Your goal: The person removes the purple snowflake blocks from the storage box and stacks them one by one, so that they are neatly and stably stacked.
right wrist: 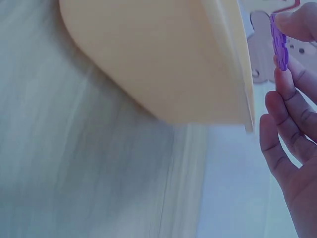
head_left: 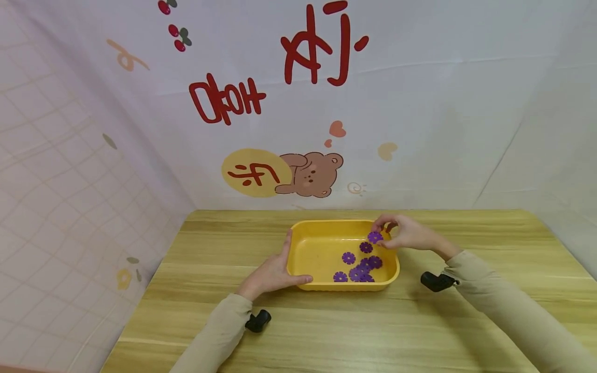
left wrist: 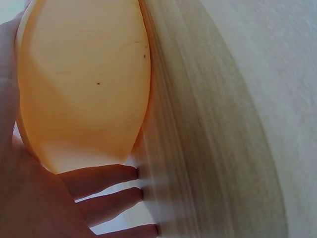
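My left hand holds the tray, 3 fingers spread at its end, in from the edge of the table.

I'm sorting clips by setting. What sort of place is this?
Probably an indoor corner, perhaps a play or filming spot: a wood-grain table, with a creased white backdrop behind it, printed with a cartoon bear and red characters.
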`<state>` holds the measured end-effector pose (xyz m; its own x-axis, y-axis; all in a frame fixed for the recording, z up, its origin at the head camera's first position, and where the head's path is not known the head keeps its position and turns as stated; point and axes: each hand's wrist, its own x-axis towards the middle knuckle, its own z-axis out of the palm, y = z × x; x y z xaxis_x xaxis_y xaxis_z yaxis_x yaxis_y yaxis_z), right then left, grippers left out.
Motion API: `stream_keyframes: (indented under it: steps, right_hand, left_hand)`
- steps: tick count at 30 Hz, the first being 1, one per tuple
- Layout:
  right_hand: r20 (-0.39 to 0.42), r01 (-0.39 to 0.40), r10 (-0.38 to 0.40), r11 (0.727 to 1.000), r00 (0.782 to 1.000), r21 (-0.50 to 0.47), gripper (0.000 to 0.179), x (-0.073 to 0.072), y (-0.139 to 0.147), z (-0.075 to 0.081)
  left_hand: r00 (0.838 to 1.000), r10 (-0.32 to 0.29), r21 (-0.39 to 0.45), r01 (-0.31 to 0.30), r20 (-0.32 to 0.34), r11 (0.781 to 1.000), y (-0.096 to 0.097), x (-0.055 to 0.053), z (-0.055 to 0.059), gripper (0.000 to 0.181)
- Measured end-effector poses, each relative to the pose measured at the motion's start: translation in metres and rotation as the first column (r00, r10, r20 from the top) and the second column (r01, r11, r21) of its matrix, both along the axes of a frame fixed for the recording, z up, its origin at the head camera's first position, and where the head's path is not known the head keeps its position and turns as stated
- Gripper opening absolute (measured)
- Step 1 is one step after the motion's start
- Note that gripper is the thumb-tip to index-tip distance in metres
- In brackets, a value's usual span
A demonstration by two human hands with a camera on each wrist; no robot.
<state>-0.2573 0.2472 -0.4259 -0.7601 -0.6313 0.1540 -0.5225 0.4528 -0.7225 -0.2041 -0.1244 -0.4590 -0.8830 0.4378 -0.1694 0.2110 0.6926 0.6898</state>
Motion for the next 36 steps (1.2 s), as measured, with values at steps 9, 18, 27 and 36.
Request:
stream_keyframes:
  steps: [9, 18, 27, 36]
  right_hand:
    - [-0.085, 0.077, -0.077, 0.997, 0.993, 0.002, 0.027, -0.008, 0.026, -0.005]
    - [-0.076, 0.136, -0.140, 0.990, 0.987, -0.046, 0.023, -0.006, 0.043, -0.007]
    - [-0.048, 0.184, -0.188, 0.979, 0.981, -0.083, 0.025, -0.015, 0.069, -0.035]
    - [0.022, 0.229, -0.228, 0.971, 0.974, -0.076, 0.024, -0.013, 0.086, -0.057]
  left_hand:
    - [1.000, 0.006, -0.004, -0.006, 0.006, 1.000, 0.000, 0.000, 0.000, 0.127]
    - [1.000, -0.003, -0.014, 0.003, -0.014, 1.000, -0.001, 0.001, 0.000, 0.127]
    - [1.000, 0.007, -0.014, -0.007, -0.015, 1.000, -0.001, 0.002, 0.000, 0.127]
    - [1.000, 0.009, -0.011, -0.009, -0.009, 1.000, -0.001, 0.002, 0.000, 0.127]
